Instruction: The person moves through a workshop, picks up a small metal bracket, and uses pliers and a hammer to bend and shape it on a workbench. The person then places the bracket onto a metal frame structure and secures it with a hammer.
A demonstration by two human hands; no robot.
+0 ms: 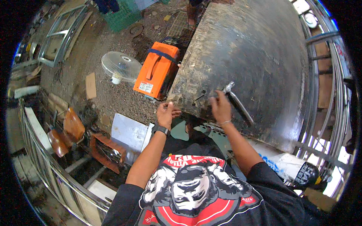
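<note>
My left hand is at the near left corner of a dark, worn tabletop, thumb and fingers apart, touching or very close to its edge. Over the near part of the top is my right hand, slightly blurred, its fingers apart and no object visible in them. Just right of it lies a hammer with a shiny metal head and a metal-looking handle, seemingly not held. A small thin dark piece, perhaps a nail, rests on the tabletop between my hands.
Left of the tabletop stand an orange machine with a handle and a white fan on gravel. A green crate is farther back. Metal frames lie far left; metal bars run along the right. A white panel is near left.
</note>
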